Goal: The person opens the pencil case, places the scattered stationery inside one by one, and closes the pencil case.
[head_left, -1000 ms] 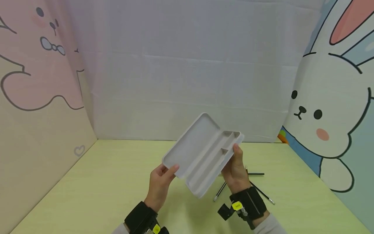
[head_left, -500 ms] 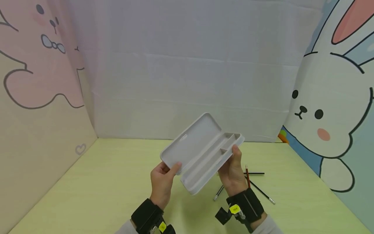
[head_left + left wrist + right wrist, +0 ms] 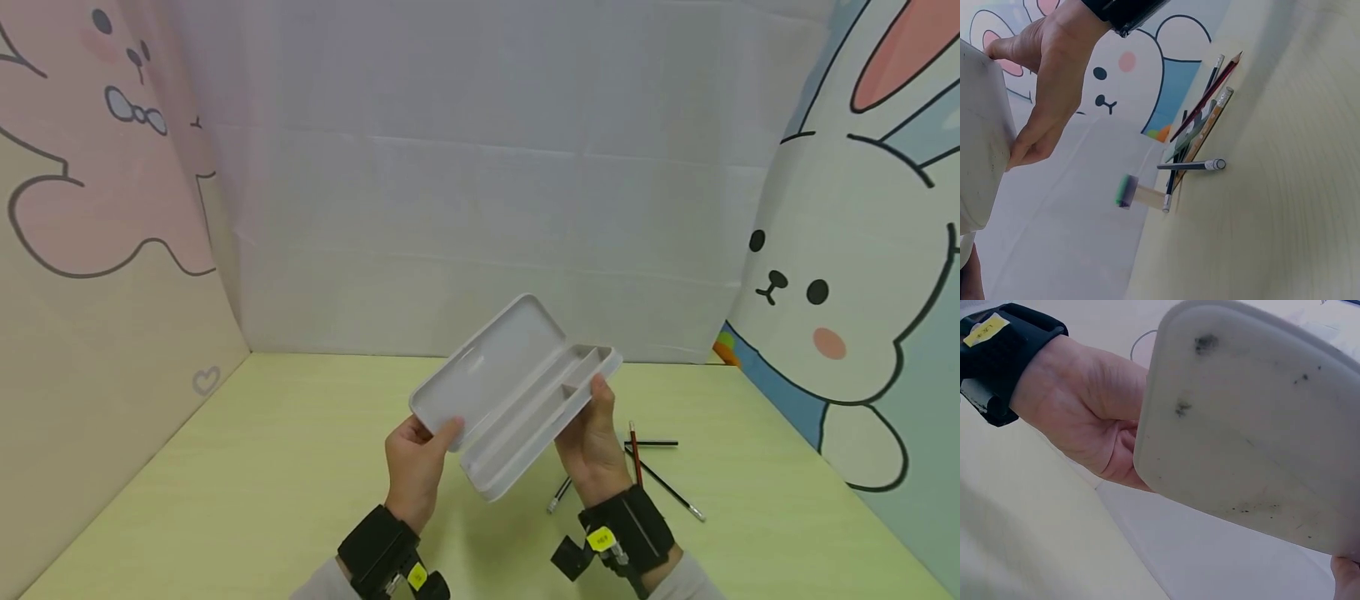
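A white pencil case (image 3: 517,396) hangs tilted above the table, its lid swung wide and its compartments bare. My left hand (image 3: 416,467) pinches the lid's near corner, thumb on the inner face. On the other side, my right hand (image 3: 596,446) grips the tray part, thumb over its rim and the other fingers hidden beneath. The left wrist view catches the right hand (image 3: 1054,78) against the case (image 3: 982,137). In the right wrist view the left hand (image 3: 1091,412) holds the lid (image 3: 1247,431), whose outer face carries dark smudges.
Behind the right hand several pencils lie crossed on the table, among them a black pencil (image 3: 663,483) and a red pencil (image 3: 636,454). A small green and purple block (image 3: 1126,191) lies past them. Printed cloth walls (image 3: 480,183) close off the back and sides.
The case has turned slightly and the lid's angle has altered a little. Both hands keep their grip; the right hand has shifted slightly left, uncovering more of the red pencil.
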`<state>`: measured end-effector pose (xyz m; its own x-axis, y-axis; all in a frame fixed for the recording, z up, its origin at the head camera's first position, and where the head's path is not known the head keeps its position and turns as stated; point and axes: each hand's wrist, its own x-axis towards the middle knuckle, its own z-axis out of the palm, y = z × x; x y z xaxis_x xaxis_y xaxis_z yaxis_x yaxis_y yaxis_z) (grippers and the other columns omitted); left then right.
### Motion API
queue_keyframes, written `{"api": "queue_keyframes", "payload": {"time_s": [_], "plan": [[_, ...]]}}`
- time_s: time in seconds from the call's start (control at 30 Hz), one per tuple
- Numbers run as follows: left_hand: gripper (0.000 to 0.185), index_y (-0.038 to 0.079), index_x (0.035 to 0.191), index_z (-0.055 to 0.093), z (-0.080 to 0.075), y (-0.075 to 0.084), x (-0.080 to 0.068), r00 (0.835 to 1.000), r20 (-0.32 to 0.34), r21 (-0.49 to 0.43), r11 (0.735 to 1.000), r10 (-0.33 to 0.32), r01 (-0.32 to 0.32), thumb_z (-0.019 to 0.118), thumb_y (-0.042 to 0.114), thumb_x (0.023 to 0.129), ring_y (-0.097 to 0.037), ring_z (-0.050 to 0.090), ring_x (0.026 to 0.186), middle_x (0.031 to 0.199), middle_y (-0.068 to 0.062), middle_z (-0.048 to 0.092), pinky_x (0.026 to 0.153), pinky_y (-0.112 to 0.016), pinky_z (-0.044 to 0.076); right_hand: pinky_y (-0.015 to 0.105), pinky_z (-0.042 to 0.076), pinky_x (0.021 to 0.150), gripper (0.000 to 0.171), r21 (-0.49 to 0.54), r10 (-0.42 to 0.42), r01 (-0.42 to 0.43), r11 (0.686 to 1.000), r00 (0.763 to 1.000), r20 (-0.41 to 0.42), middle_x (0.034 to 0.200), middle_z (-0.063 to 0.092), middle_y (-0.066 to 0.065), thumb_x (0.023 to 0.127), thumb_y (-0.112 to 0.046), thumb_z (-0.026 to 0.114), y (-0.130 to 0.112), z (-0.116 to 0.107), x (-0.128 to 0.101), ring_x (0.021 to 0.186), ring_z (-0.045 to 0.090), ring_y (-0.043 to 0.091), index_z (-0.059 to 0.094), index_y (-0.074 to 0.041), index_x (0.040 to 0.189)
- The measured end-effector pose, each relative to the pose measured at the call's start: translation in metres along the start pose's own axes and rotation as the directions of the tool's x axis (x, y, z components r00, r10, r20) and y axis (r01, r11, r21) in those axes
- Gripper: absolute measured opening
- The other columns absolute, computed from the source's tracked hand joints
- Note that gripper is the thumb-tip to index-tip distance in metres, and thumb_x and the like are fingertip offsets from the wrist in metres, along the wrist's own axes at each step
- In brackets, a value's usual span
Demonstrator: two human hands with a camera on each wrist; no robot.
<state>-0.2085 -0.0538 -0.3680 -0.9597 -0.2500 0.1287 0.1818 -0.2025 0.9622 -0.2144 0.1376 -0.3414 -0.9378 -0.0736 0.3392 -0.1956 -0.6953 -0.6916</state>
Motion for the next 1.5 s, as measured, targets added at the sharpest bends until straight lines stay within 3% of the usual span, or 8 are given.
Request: {"api": "queue_keyframes", "payload": {"time_s": [0.27,0.43,0.6,0.77,0.93,1.03,1.17,1.5], "plan": [[0.035,-0.014,0.11,0.064,-0.011,0.002,0.005,0.999,-0.006,0.024,0.999,0.035,-0.035,0.071,0.001,0.079,-0.006,0.068,0.079,0.097,-0.016,0.072,0.073,-0.022,0.056,0.028,0.034,0.111,0.065,-0.044,0.051,-0.045,0.998,0.988,0.148,0.137,0.045,-0.008,0.091,-0.051,0.052,-0.002,-0.012,0.002,0.125,0.044,0.009,0.025,-0.028,0.146],[0.036,-0.012,0.112,0.064,-0.022,0.008,0.013,0.998,0.01,0.057,0.997,0.059,-0.059,0.072,0.0,0.079,-0.005,0.069,0.08,0.103,-0.022,0.071,0.074,-0.021,0.056,0.028,0.032,0.113,0.061,-0.203,0.149,-0.105,0.974,0.965,0.214,0.143,0.04,-0.009,0.095,-0.053,0.041,-0.013,-0.031,0.0,0.131,0.041,0.007,0.023,-0.028,0.147],[0.037,-0.01,0.115,0.064,-0.036,0.012,0.019,0.997,0.038,0.112,0.991,0.064,-0.068,0.072,0.001,0.08,-0.003,0.069,0.079,0.106,-0.024,0.071,0.074,-0.02,0.056,0.027,0.025,0.113,0.07,-0.44,0.266,-0.167,0.882,0.948,0.175,0.157,0.025,-0.002,0.097,-0.057,0.028,-0.032,-0.042,0.005,0.135,0.037,0.001,0.012,-0.021,0.154],[0.034,-0.009,0.113,0.065,-0.048,0.013,0.021,0.994,0.09,0.177,0.981,0.07,-0.085,0.071,0.002,0.082,-0.003,0.069,0.077,0.1,-0.022,0.072,0.072,-0.019,0.055,0.015,0.036,0.107,0.069,-0.593,0.328,-0.198,0.78,0.937,0.119,0.162,0.011,0.015,0.103,-0.043,0.03,-0.05,-0.045,0.027,0.149,0.022,0.02,0.005,-0.005,0.155],[0.03,-0.011,0.109,0.066,-0.057,0.013,0.022,0.981,0.178,0.22,0.969,0.074,-0.113,0.07,-0.001,0.081,-0.004,0.07,0.077,0.098,-0.024,0.072,0.073,-0.021,0.056,0.025,0.041,0.108,0.063,-0.747,0.365,-0.137,0.65,0.919,0.149,0.155,0.031,0.021,0.1,-0.028,0.05,-0.059,-0.048,0.048,0.132,0.049,0.008,0.024,-0.003,0.151],[0.03,-0.011,0.108,0.066,-0.059,0.013,0.023,0.975,0.213,0.237,0.965,0.061,-0.112,0.07,-0.002,0.08,-0.004,0.07,0.077,0.098,-0.025,0.072,0.073,-0.023,0.056,0.031,0.049,0.101,0.056,-0.804,0.39,-0.096,0.587,0.904,0.176,0.137,0.056,0.007,0.095,-0.02,0.058,-0.06,-0.05,0.056,0.111,0.06,-0.001,0.038,-0.001,0.144],[0.032,-0.011,0.11,0.066,-0.061,0.013,0.024,0.969,0.245,0.254,0.961,0.042,-0.105,0.071,-0.001,0.08,-0.004,0.07,0.077,0.099,-0.026,0.072,0.073,-0.025,0.057,0.03,0.054,0.089,0.048,-0.823,0.436,-0.092,0.561,0.878,0.199,0.109,0.068,-0.013,0.091,-0.015,0.064,-0.055,-0.051,0.061,0.101,0.065,0.005,0.051,0.002,0.133],[0.035,-0.012,0.112,0.065,-0.069,0.01,0.028,0.93,0.366,0.317,0.937,0.024,-0.149,0.072,0.001,0.08,-0.003,0.069,0.077,0.098,-0.028,0.071,0.074,-0.025,0.058,0.03,0.054,0.084,0.04,-0.862,0.466,-0.095,0.499,0.867,0.174,0.101,0.072,-0.003,0.085,-0.018,0.072,-0.036,-0.056,0.055,0.094,0.067,0.012,0.063,0.009,0.113]]}}
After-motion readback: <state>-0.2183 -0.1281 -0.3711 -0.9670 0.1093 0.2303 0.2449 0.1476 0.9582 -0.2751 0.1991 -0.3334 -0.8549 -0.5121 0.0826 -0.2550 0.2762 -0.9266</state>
